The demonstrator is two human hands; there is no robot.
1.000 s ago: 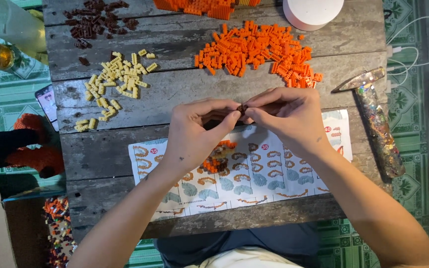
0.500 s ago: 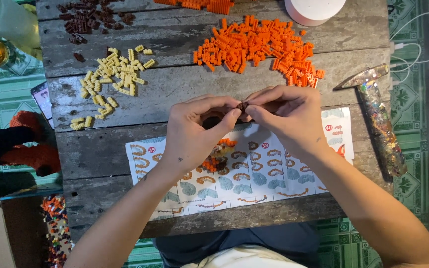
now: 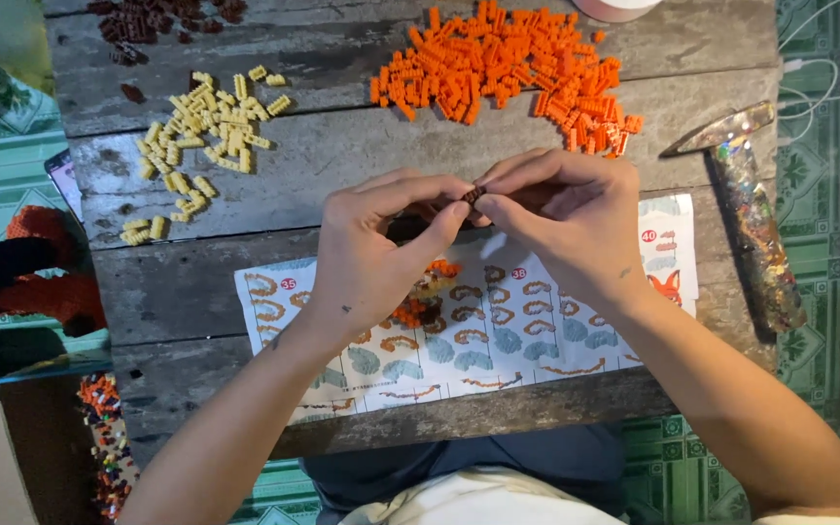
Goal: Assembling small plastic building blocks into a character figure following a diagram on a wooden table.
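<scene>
Tiny dark brick [image 3: 472,194] pinched between left hand [image 3: 376,248] and right hand [image 3: 566,219], both grips narrow on it, above instruction sheet [image 3: 498,321] on desk [image 3: 196,282]. Orange part-build [image 3: 420,301] beneath; yellow bricks [image 3: 201,126], orange pile [image 3: 507,73] mostly unused.

At the top centre of the frame you see a heap of orange bricks [image 3: 507,73]. Upper left lie pale yellow bricks [image 3: 201,131] and, above them, dark brown bricks [image 3: 148,17]. A glittery bag [image 3: 751,219] lies at the right on the wooden table [image 3: 323,156].
</scene>
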